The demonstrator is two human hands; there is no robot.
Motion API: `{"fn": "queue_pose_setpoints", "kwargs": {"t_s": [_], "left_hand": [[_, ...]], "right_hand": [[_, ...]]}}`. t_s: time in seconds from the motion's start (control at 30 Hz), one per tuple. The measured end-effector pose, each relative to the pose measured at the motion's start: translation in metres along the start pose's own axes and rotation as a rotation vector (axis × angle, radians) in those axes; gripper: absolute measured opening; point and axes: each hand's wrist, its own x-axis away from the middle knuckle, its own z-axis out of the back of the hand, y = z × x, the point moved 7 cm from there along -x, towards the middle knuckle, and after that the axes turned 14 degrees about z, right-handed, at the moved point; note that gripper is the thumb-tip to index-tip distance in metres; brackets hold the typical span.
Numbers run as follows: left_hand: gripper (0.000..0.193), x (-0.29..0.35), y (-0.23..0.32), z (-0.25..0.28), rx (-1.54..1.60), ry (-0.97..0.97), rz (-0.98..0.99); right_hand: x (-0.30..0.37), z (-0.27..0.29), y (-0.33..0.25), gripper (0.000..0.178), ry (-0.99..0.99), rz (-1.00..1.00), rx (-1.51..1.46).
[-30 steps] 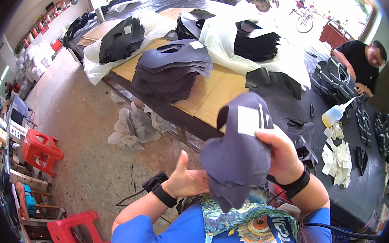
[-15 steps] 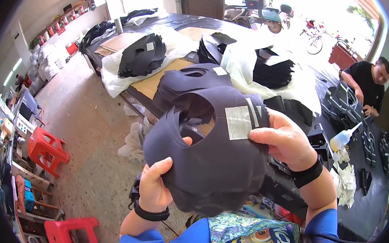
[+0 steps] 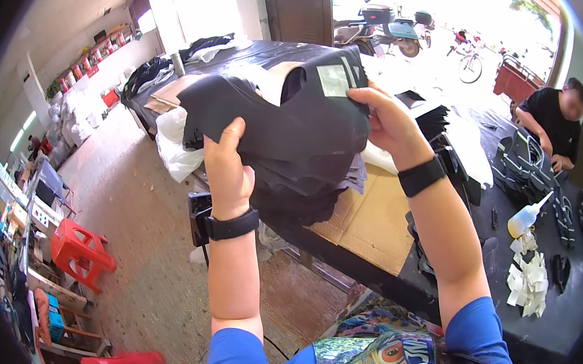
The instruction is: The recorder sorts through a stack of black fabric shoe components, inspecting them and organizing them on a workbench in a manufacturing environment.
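Both hands hold a bundle of black fabric pieces up over the table, with a curved cut-out at its top edge. My left hand is closed on the left lower edge, thumb on the near face. My right hand pinches the right edge, its thumb beside a pale rectangular patch. More dark cloth shows below the bundle; whether it hangs from it or lies on the table, I cannot tell. Most of the fingers are hidden behind the fabric.
Brown cardboard lies on the dark table. To the right are white scraps, a squeeze bottle and striped dark pieces by a seated person. Red stools stand on the floor at left.
My hands have moved forward and up, carrying the black fabric away from my body toward the far part of the table. Cardboard on the near table has come into view.
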Motion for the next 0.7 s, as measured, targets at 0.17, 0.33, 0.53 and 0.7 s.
{"fn": "queue_pose_setpoints", "kwargs": {"t_s": [0.17,0.33,0.53,0.7], "left_hand": [[0.039,-0.035,-0.049,0.034,-0.139,0.176,0.005],[0.051,0.002,-0.136,0.085,-0.291,0.352,0.449],[0.037,0.054,-0.069,0.071,-0.764,0.508,-0.361],[0.032,0.113,-0.162,-0.106,-1.015,-0.752,-0.290]], "right_hand": [[-0.017,0.072,0.049,0.038,0.212,-0.066,0.234],[0.070,0.168,0.066,0.023,0.309,-0.245,0.936],[0.200,0.138,-0.042,0.017,0.463,-0.264,0.806],[0.334,0.134,-0.086,0.017,0.667,-0.275,1.230]]}}
